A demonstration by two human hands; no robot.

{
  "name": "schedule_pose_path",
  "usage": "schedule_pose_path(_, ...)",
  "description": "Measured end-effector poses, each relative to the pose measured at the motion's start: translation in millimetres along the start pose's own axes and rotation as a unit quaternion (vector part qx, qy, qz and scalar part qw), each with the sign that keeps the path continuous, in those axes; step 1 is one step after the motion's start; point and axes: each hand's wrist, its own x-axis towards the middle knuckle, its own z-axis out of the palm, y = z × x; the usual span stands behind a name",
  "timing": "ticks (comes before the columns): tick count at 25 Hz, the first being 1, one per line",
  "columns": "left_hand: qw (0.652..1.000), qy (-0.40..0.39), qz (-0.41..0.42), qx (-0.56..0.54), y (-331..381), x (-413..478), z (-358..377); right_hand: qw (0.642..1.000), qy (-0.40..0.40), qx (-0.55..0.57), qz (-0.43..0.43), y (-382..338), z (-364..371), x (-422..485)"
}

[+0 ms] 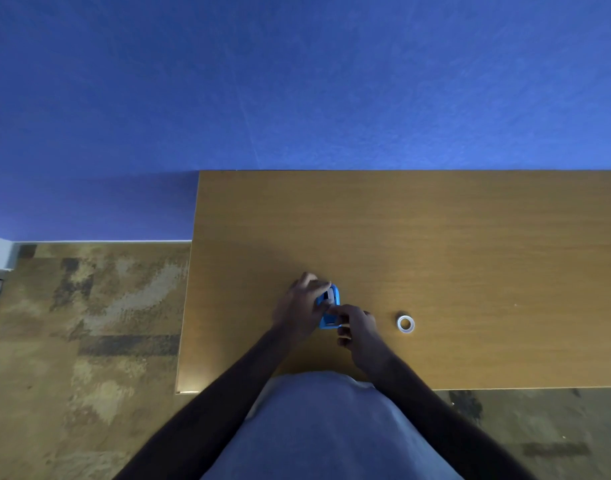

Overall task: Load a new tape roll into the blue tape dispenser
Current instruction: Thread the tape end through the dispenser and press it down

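The blue tape dispenser [330, 308] sat on the wooden table [435, 237], a little in from the near edge and left of the table's middle, with its long axis running near-to-far and leaning slightly right at the far end. I had both hands on it. My left hand [302, 306] wrapped it from the left, fingers curled over the far end and clamped on the body, while my right hand [356, 325] came in from the near right, fingertips closed on the near end by the lighter inner part — whether it was pinching a hub or only steadying the housing, I could not tell at this size. The new tape roll [406, 323] lay flat on the table, off to the right of the dispenser and well apart from it, untouched, its open core facing up. That was the relation the coming move turned on, as I judged it: the roll lay to the right of my right hand and roughly level with it, so the right hand was plainly the nearer one to fetch it — the left would keep the dispenser. No brand, label or writing could be read on the dispenser or the roll; both were too small and dim.
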Motion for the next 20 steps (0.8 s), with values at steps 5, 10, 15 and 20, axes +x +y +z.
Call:
schedule_pose_path(5,1.0,0.007,0.019,-0.015,-3,-6,5,1.0,0.006,-0.003,-0.002,1,0,1)
schedule_pose_path(10,0.999,-0.011,0.017,-0.034,-7,-8,5,0.999,0.0,-0.033,-0.011,3,-1,3)
schedule_pose_path(15,0.995,0.01,0.026,-0.1,-1,-8,2,0.997,0.006,-0.061,-0.039,5,1,3)
schedule_pose_path(20,0.993,0.038,0.012,-0.115,-3,-10,7,0.997,0.005,-0.067,-0.044,8,-1,7)
